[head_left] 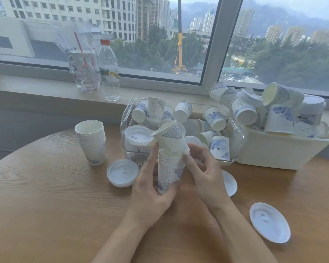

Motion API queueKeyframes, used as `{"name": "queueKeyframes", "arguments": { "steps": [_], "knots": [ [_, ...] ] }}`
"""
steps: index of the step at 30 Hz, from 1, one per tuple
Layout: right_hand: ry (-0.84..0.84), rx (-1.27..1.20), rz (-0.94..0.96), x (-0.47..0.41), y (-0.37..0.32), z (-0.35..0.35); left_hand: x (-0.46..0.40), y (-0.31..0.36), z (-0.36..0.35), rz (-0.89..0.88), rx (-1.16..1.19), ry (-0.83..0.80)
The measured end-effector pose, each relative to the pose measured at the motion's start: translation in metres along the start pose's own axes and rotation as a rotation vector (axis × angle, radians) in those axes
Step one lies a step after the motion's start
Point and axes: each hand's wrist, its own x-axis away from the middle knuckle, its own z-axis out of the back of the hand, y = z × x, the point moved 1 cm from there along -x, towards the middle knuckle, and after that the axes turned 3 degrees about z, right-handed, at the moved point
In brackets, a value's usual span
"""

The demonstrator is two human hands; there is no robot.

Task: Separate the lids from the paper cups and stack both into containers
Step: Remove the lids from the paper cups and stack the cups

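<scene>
My left hand [152, 188] grips a short stack of white paper cups [169, 169] with blue print, held upright above the table. A single paper cup [169, 136] sits tilted in the top of that stack, mouth pointing up and left. My right hand [201, 168] pinches its lower end with thumb and fingers. A taller stack of cups [91, 141] stands on the table to the left. White lids lie on the table: a small pile [122, 172] left of my hands, one lid [230, 183] partly behind my right hand, one lid [269, 223] at the right.
A clear plastic bin [237, 141] behind my hands holds loose cups and lids. A white tub [277, 154] to its right is heaped with cups. On the window sill stand a water bottle [108, 71] and a bagged drink cup [84, 71]. The wooden table [46, 205] is round.
</scene>
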Motion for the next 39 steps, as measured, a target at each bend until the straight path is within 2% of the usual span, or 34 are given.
{"name": "queueKeyframes", "arguments": {
  "steps": [6, 11, 15, 31, 36, 39],
  "knots": [
    [0.090, -0.012, 0.002, 0.007, 0.008, 0.004, 0.000, -0.003, -0.004, 0.001, -0.045, -0.034],
    [0.184, 0.109, 0.145, 0.006, 0.008, 0.010, -0.001, -0.005, -0.006, -0.003, -0.085, -0.062],
    [0.141, 0.252, 0.282, 0.008, 0.015, 0.008, -0.001, -0.005, -0.007, 0.013, -0.057, -0.075],
    [0.055, 0.264, 0.195, 0.009, 0.020, 0.010, -0.002, -0.008, -0.003, 0.016, -0.054, -0.020],
    [-0.014, 0.280, 0.178, -0.023, 0.010, 0.007, -0.004, -0.003, 0.003, -0.016, -0.073, 0.131],
    [-0.181, 0.516, 0.255, -0.052, 0.007, -0.003, -0.005, -0.004, 0.008, -0.009, -0.058, 0.256]
  ]
}}
